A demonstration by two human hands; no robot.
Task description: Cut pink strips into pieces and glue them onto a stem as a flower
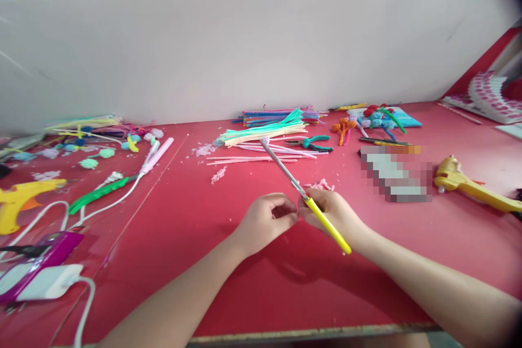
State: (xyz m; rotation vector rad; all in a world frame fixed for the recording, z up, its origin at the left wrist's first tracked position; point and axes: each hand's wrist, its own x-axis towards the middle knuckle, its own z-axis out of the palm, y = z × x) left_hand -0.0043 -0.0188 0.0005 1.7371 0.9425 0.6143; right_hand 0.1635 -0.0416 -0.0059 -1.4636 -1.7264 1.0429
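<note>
My right hand holds yellow-handled scissors, seen edge-on, their metal blades slanting up and left toward the pipe cleaners. Its thumb and fingertips meet those of my left hand above the red table. The fingers of my left hand are curled in a pinch; anything between them is too small or hidden to make out. Short pink cut pieces lie just behind my right hand. Farther back are loose pink pipe cleaners, a mint and cream bundle and teal-handled pliers.
At left are a yellow glue gun, a green-handled tool, a pink corded tool, a power strip and fluffy coloured pieces. Another yellow glue gun and a pixelated object lie right. A pale panel stands behind.
</note>
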